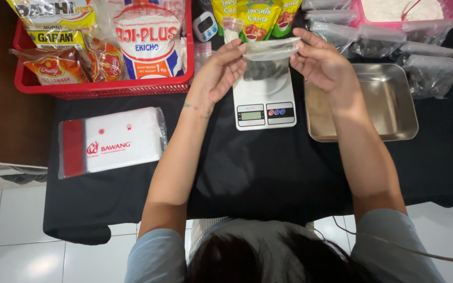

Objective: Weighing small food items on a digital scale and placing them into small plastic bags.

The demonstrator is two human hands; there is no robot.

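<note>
Both hands hold one small clear plastic bag point(268, 57) with dark contents above a white digital kitchen scale point(265, 102). My left hand point(219, 71) pinches the bag's top edge at its left end. My right hand point(321, 60) pinches the same edge at its right end. The bag's lower part hangs over or rests on the scale's platform; I cannot tell which. The scale stands on a table covered with a black cloth point(268, 167).
An empty square steel tray point(365, 105) sits right of the scale. Several filled clear bags point(425, 68) lie behind and right of it, beside a pink tub point(449, 13). A red basket point(100, 84) of packets stands far left. A pack of plastic bags point(111, 141) lies front left.
</note>
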